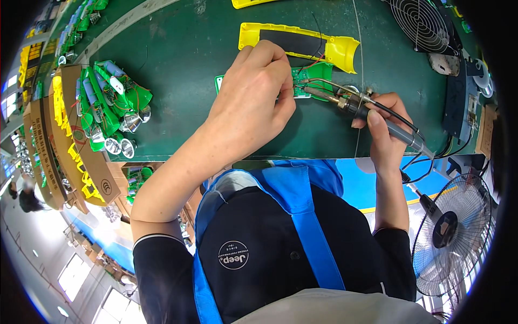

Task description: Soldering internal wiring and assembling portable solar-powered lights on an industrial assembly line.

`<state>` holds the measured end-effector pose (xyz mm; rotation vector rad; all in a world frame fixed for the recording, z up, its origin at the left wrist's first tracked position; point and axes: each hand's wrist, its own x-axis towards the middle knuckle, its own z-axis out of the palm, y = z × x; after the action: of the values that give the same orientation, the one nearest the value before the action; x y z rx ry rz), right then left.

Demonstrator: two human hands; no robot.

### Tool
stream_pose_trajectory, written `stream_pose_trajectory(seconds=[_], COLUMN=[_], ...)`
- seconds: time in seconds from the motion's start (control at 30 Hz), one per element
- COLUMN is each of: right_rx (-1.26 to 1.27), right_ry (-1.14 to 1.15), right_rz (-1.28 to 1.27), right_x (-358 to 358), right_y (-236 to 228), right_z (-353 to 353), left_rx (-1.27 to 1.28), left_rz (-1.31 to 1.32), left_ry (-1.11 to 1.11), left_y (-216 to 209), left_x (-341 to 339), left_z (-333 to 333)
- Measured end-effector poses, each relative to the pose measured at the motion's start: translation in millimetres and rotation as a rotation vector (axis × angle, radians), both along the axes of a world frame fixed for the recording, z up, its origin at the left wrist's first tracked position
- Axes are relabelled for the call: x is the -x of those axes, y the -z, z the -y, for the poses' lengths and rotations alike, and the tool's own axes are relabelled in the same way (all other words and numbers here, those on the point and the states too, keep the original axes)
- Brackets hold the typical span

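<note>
My right hand (pixel 384 121) is closed round the grey handle of a soldering iron (pixel 400 134) that has a thin metal solder-feed tube (pixel 330 83) fixed alongside. Its tip points left and meets a small green circuit board (pixel 300 88) or hangs just over it; I cannot tell which. Over the board's left part, my left hand (pixel 256 89) has its fingers bent and pinched together, and what they hold is hidden. Joined to the board is a green plastic piece (pixel 322 73). Just beyond lies a yellow plastic shell half (pixel 342 48) with a black strip inside, and thin red and black wires run near it.
Several green assemblies with blue cells and shiny reflectors (pixel 110 105) are heaped on the green bench (pixel 178 70) to the left. Yellow shells rest by a cardboard box (pixel 89 135). A round fan grille (pixel 421 21) and a dark box (pixel 459 110) stand at right; a floor fan (pixel 447 229) is below.
</note>
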<state>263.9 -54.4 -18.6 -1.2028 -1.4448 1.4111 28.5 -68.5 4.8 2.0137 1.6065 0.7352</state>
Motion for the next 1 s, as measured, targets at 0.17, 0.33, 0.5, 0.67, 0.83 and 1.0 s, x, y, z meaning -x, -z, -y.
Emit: stream_pose_trajectory(seconds=[0.17, 0.33, 0.5, 0.67, 0.83, 1.0], right_rx=[-0.055, -0.027, -0.028, -0.081, -0.2, -0.315], right_ry=[-0.057, 0.043, 0.054, 0.063, 0.099, 0.069], right_rz=[0.047, -0.112, -0.122, -0.196, -0.116, -0.089], right_x=[-3.1, -5.2, -2.7, -3.5, 0.0, 12.2], right_y=[2.6, 4.5, 3.9, 5.2, 1.2, -1.0], right_z=[0.4, -0.4, -0.1, -2.4, -11.1, -29.9], left_rx=[0.011, 0.045, 0.071, 0.075, 0.089, 0.102], left_rz=[-0.017, -0.02, -0.021, -0.034, -0.043, -0.042], left_ry=[0.021, 0.021, 0.029, 0.038, 0.044, 0.033], left_y=[1.2, -3.7, -4.6, -6.2, -7.5, -9.9], left_x=[0.3, -1.1, -0.1, 0.8, 1.2, 1.0], left_z=[-2.4, -3.3, -3.8, -4.5, -4.6, -3.6])
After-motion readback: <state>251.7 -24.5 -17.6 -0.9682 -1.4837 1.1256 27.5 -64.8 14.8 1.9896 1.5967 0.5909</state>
